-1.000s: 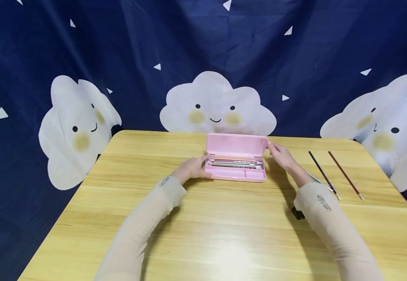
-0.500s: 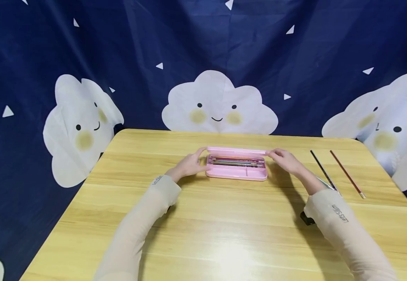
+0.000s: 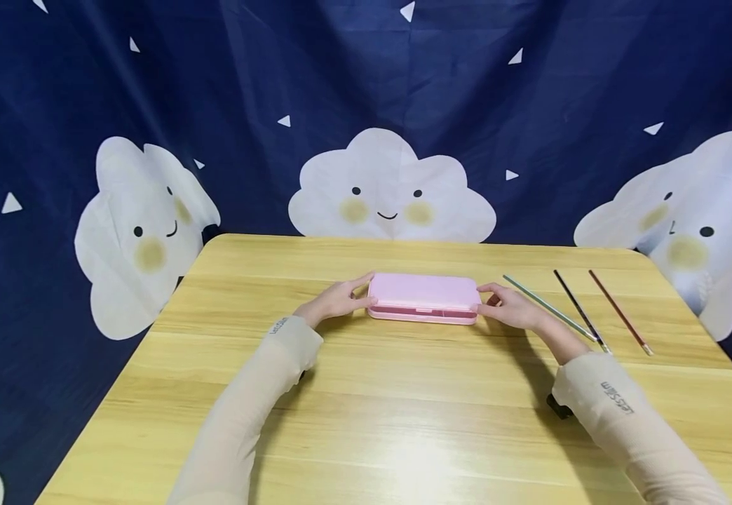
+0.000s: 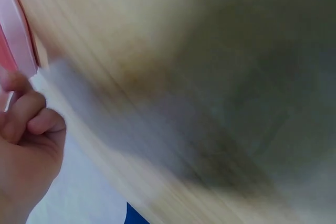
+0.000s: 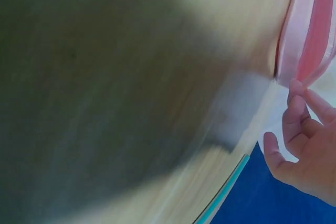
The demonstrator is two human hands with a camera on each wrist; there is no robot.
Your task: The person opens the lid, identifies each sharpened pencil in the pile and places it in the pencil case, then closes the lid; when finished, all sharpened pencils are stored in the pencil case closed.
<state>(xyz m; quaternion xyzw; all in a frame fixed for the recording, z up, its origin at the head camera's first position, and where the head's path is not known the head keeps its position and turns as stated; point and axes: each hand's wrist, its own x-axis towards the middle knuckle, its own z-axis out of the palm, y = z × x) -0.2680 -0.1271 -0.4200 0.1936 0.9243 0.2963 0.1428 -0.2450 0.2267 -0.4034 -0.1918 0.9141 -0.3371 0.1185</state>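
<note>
A pink pencil case (image 3: 424,289) lies on the table near its far side. Its lid is lowered almost fully, leaving a narrow gap along the front edge; the pencils inside are hidden. My left hand (image 3: 339,298) holds the left end, thumb at the front corner and a finger at the back. At the opposite end, my right hand (image 3: 510,307) grips the case, with thumb by the lid's front corner and fingers behind. In the right wrist view, fingertips (image 5: 295,86) meet the corner of the partly lowered lid.
To the right lie a green pencil (image 3: 549,307), a black pencil (image 3: 571,294) and a red pencil (image 3: 620,310), the green and black ones nearly meeting at their near ends. A dark blue curtain with white clouds (image 3: 391,186) hangs behind the wooden table (image 3: 366,414).
The lid has swung forward and down from upright, covering the pencils. My right hand has come down and forward with it. My left hand has stayed at the left end.
</note>
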